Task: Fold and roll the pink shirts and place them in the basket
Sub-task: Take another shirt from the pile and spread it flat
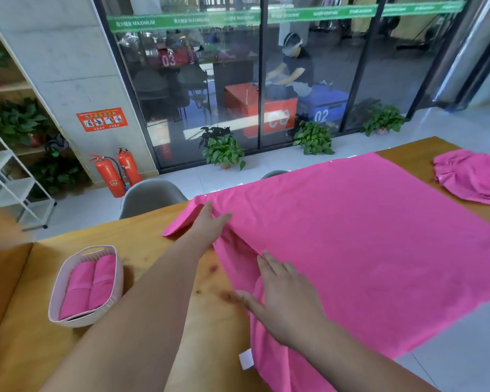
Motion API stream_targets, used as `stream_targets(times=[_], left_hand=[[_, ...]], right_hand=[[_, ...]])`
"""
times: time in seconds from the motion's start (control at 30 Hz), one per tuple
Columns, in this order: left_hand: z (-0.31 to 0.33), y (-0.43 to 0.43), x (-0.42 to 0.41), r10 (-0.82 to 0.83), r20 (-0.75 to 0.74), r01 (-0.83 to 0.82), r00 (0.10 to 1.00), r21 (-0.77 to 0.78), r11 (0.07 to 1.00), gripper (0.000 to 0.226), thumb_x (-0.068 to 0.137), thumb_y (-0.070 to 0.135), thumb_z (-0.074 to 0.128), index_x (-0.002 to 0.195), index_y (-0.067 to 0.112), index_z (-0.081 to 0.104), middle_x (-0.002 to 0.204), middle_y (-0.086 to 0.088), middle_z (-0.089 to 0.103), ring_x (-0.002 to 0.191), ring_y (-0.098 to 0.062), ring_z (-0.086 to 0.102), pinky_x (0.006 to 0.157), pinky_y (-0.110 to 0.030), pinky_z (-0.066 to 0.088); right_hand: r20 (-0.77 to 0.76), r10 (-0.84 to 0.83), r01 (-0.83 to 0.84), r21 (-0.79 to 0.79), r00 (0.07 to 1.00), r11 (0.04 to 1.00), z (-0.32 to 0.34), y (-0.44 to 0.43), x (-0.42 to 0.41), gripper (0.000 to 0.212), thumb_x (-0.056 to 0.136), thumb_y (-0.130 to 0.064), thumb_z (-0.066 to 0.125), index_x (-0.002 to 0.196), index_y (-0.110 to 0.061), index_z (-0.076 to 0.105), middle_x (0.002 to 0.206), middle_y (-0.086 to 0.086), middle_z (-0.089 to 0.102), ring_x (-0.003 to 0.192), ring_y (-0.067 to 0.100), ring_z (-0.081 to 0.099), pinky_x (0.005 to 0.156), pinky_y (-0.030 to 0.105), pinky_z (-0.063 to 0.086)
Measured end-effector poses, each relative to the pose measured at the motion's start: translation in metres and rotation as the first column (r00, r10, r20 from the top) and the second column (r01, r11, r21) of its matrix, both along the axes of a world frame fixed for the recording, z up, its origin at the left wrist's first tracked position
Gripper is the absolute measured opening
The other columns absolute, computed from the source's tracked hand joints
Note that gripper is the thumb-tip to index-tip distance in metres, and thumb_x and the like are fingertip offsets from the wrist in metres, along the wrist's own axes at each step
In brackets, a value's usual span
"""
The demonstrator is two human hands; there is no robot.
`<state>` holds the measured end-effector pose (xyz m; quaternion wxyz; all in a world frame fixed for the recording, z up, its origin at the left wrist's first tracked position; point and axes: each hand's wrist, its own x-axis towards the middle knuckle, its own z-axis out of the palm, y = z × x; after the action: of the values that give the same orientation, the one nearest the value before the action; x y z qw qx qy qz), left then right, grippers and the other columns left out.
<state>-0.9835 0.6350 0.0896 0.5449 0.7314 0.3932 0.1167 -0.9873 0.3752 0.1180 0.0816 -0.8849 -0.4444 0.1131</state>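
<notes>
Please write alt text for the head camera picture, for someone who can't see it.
A person's left hand and right hand lie flat on a pink shirt spread over a wooden table. A basket at left holds rolled pink shirts; a crumpled pink shirt lies far right.

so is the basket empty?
No, two rolled pink shirts lie side by side inside the basket.

Spread shirt (365, 236): pink, lying flat, unfolded.
Crumpled shirt (473, 176): pink heap, far right.
Basket (82, 321): pale, left, holds two rolled shirts (79, 290).
</notes>
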Motion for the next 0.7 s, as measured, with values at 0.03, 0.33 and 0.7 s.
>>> stream_targets(times=[0.03,0.33,0.7], left_hand=[[0.006,-0.008,0.012,-0.005,0.008,0.005,1.0,0.011,1.0,0.089,0.102,0.04,0.068,0.17,0.02,0.015,0.173,-0.006,0.026,0.155,-0.029,0.034,0.124,-0.044,0.03],[0.05,-0.085,0.113,-0.02,0.051,0.013,0.998,0.131,0.991,0.084,0.102,0.045,0.065,0.169,0.024,0.019,0.143,0.005,0.043,0.14,-0.024,0.041,0.111,-0.033,0.03],[0.081,-0.16,0.228,-0.076,0.077,0.065,0.994,0.138,0.988,0.107,0.074,0.07,0.072,0.162,0.024,0.032,0.161,-0.013,0.044,0.141,-0.037,0.049,0.119,-0.052,0.04]], right_hand=[[0.006,0.0,0.0,0.002,1.0,1.0,0.005,-0.009,0.011,0.099,0.095,-0.086,0.026,0.169,-0.019,0.017,0.177,-0.004,0.01,0.156,0.023,0.024,0.12,0.048,0.035],[0.059,-0.001,0.0,0.022,0.998,1.0,0.037,-0.101,0.112,0.104,0.092,-0.09,0.023,0.169,-0.02,0.017,0.177,-0.003,0.012,0.159,0.022,0.02,0.123,0.05,0.033],[0.071,-0.043,0.039,0.05,0.997,0.998,0.07,-0.193,0.217,0.099,0.096,-0.086,0.026,0.169,-0.021,0.015,0.177,-0.004,0.012,0.161,0.02,0.018,0.126,0.05,0.029]])
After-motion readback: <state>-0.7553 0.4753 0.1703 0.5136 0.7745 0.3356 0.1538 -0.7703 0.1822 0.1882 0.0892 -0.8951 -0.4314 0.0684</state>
